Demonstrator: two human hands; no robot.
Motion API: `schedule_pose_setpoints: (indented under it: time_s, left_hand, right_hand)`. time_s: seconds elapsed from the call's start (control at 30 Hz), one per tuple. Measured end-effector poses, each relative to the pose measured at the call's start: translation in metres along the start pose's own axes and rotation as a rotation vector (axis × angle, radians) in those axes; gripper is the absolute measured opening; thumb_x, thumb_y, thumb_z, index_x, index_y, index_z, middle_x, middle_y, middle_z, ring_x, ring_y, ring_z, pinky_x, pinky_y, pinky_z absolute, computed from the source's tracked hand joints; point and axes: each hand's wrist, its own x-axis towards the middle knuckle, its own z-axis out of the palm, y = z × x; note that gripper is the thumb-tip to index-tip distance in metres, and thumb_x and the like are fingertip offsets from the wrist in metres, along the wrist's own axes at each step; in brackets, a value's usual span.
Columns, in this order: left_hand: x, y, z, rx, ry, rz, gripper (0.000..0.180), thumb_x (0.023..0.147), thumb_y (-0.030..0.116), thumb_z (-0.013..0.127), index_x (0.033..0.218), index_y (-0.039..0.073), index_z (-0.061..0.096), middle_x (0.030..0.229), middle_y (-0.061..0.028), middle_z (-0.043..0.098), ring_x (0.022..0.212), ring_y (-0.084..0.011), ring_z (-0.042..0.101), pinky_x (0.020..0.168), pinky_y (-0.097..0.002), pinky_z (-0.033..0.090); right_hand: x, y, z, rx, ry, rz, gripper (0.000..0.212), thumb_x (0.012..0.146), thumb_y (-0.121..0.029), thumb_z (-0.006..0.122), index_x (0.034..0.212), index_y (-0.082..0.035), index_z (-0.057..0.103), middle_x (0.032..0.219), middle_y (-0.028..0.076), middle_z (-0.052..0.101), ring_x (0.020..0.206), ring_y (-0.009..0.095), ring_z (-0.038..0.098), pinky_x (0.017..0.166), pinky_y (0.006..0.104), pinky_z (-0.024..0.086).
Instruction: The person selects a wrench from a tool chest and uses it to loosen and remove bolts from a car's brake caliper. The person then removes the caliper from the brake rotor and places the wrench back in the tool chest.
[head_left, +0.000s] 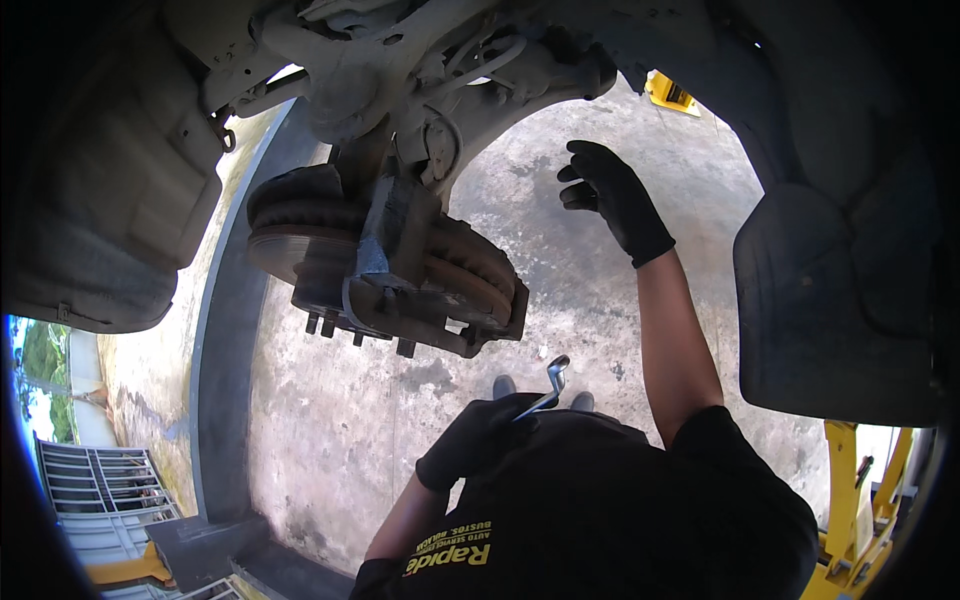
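Note:
My left hand [478, 438], in a black glove, is closed around a silver offset ring wrench [556, 374] in front of my body. The wrench's cranked end points up and away from me; its other end is hidden in the glove. My right hand [612, 198], also black-gloved, is raised with bent fingers apart and nothing visible in it. It is to the right of the suspension arm [545, 82], without touching it. Left of centre hangs a rusty brake disc [300, 248] with wheel studs [328, 326] along its near side. A metal caliper bracket [440, 328] spans the disc.
Dark wheel-arch liners [130, 220] hang on both sides. Yellow metal stands [850, 500] are at the lower right, with another yellow piece [672, 94] farther off. A grey beam [222, 350] runs along the left over stained concrete floor [330, 430].

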Motion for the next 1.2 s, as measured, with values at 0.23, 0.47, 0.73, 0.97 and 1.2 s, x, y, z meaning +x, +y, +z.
schedule_pose_setpoints:
  time_s: [0.23, 0.47, 0.73, 0.97, 1.2]
  left_hand:
    - [-0.022, 0.021, -0.021, -0.07, 0.135, 0.094, 0.026, 0.085, 0.006, 0.082, 0.109, -0.001, 0.074, 0.098, -0.0122, 0.076, 0.079, -0.0166, 0.074, 0.074, -0.032, 0.059]
    - [-0.038, 0.046, -0.042, -0.693, 0.387, 0.081, 0.009, 0.091, 0.001, 0.063, 0.085, -0.001, 0.058, 0.076, -0.0056, 0.054, 0.065, -0.0096, 0.049, 0.058, -0.0252, 0.035]
    - [-0.01, 0.054, -0.041, -0.458, 0.915, 0.424, 0.016, 0.098, -0.005, 0.057, 0.114, -0.005, 0.057, 0.095, -0.0072, 0.06, 0.079, -0.0113, 0.054, 0.069, -0.0263, 0.044]
    - [0.051, 0.081, -0.031, -0.156, 1.332, 0.444, 0.081, 0.087, 0.006, 0.079, 0.154, 0.003, 0.035, 0.142, -0.015, 0.047, 0.128, -0.0286, 0.054, 0.101, -0.039, 0.051]
    - [0.065, 0.092, -0.028, 0.79, 1.49, 0.087, 0.115, 0.072, 0.036, 0.093, 0.158, -0.001, 0.026, 0.147, -0.0258, 0.042, 0.137, -0.0453, 0.046, 0.105, -0.0492, 0.048]
  right_hand:
    - [-0.061, 0.018, 0.003, -0.005, -0.183, -0.003, 0.039, 0.107, -0.027, 0.054, 0.136, -0.003, 0.06, 0.105, 0.011, 0.071, 0.088, 0.018, 0.07, 0.086, 0.0343, 0.058]
    - [-0.09, 0.029, 0.045, -0.17, -0.428, -0.134, 0.034, 0.104, -0.014, 0.061, 0.137, -0.005, 0.058, 0.117, 0.01, 0.068, 0.108, 0.02, 0.067, 0.091, 0.034, 0.056]
    - [-0.08, 0.022, 0.066, 0.078, -0.543, -0.272, 0.041, 0.103, -0.01, 0.061, 0.143, -0.004, 0.052, 0.129, 0.012, 0.061, 0.115, 0.021, 0.066, 0.094, 0.034, 0.055]
    - [-0.047, 0.012, 0.097, -0.323, -0.529, -0.772, 0.041, 0.104, -0.013, 0.058, 0.142, 0.0, 0.051, 0.13, 0.015, 0.063, 0.115, 0.027, 0.065, 0.1, 0.0384, 0.051]
    - [-0.055, 0.018, 0.109, -0.221, -0.369, -0.596, 0.033, 0.107, -0.027, 0.051, 0.125, 0.001, 0.057, 0.112, 0.014, 0.068, 0.104, 0.026, 0.065, 0.092, 0.0365, 0.051]
